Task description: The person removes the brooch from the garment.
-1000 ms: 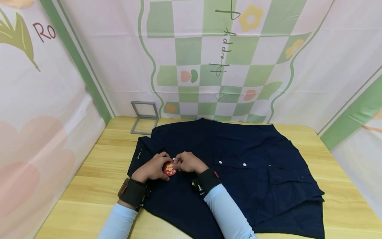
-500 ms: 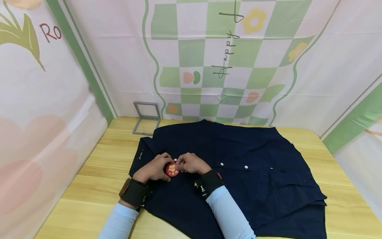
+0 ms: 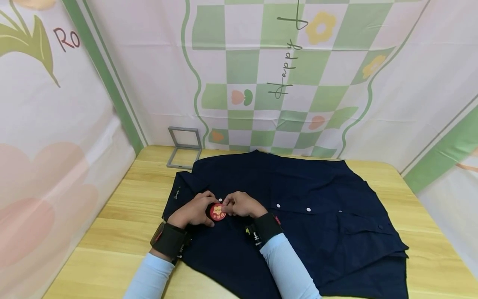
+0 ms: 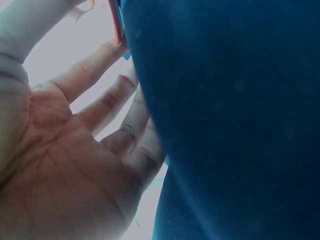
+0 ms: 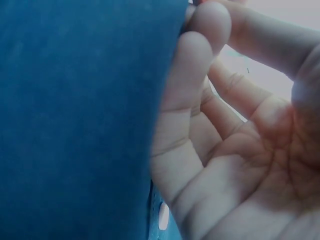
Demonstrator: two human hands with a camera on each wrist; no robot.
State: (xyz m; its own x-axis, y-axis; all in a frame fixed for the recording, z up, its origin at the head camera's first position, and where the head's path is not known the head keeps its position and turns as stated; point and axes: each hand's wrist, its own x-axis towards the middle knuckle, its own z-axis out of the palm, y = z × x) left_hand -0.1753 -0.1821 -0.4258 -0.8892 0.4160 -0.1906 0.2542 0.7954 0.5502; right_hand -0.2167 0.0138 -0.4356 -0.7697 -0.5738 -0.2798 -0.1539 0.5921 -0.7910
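A round red badge (image 3: 217,212) with a yellow star-shaped figure lies against the dark navy shirt (image 3: 239,253), left of its middle. My left hand (image 3: 194,211) holds the badge's left side between thumb and fingers. In the left wrist view, the badge's thin red edge (image 4: 116,25) meets the fingertips of that hand (image 4: 75,145), and the cloth fills the right side. My right hand (image 3: 240,204) pinches the badge's upper right edge, its other fingers curled. Cloth and fingers hide most of the pinch in the right wrist view, where the hand (image 5: 240,145) shows its palm.
The shirt covers much of the wooden table (image 3: 112,207), with white buttons (image 3: 308,209) along its front and a pocket (image 3: 367,224) at right. A grey hinged frame (image 3: 184,147) stands at the back left. Printed curtains (image 3: 239,62) hang behind and beside the table.
Both hands keep hold of the badge with only slight finger movement. The whole head view has shifted a little, so everything appears slightly farther right and lower.
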